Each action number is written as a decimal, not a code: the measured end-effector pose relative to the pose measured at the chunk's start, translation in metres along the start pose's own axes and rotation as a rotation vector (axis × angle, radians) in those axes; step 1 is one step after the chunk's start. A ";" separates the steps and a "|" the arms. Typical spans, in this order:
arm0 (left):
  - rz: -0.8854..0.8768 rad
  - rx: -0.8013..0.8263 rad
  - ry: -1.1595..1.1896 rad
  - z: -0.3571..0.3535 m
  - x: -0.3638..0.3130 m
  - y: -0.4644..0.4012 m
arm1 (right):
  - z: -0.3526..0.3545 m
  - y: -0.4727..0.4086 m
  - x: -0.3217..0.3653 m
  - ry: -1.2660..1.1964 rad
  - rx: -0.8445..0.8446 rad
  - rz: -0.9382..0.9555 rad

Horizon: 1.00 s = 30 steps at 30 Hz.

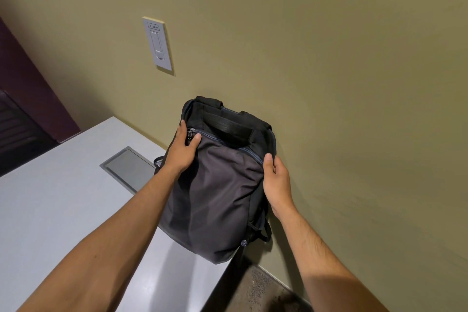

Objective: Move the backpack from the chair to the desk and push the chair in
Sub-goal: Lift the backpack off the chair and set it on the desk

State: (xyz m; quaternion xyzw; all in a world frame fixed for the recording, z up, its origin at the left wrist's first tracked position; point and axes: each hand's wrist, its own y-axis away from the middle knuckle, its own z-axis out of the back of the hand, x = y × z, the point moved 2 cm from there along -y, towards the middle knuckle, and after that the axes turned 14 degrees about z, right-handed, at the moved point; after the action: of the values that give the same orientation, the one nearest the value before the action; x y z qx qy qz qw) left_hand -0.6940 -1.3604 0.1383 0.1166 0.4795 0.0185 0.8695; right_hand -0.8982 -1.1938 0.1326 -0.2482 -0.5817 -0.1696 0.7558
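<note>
Charcoal backpack (217, 192), pale grey desk (50, 210), olive wall (329, 58), perhaps speckled floor (263, 291)

Backpack (217, 185) upright on desk (50, 210) against wall; left hand (183, 149), right hand (276, 180) gripping sides.

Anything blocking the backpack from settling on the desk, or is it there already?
Nothing visible blocks it. The backpack stands upright on the desk at its corner by the wall, left hand and right hand gripping its sides. The inset desk panel lies left of it.
</note>
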 end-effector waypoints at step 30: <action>0.181 -0.257 0.079 0.004 0.074 0.117 | -0.045 0.074 0.021 0.534 0.242 0.644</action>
State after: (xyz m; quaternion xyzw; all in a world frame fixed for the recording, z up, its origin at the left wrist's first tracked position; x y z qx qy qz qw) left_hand -0.6415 -1.2371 0.1049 0.0463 0.4945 0.1627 0.8525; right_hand -0.8165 -1.1581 0.1302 -0.2739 -0.2744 0.0860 0.9177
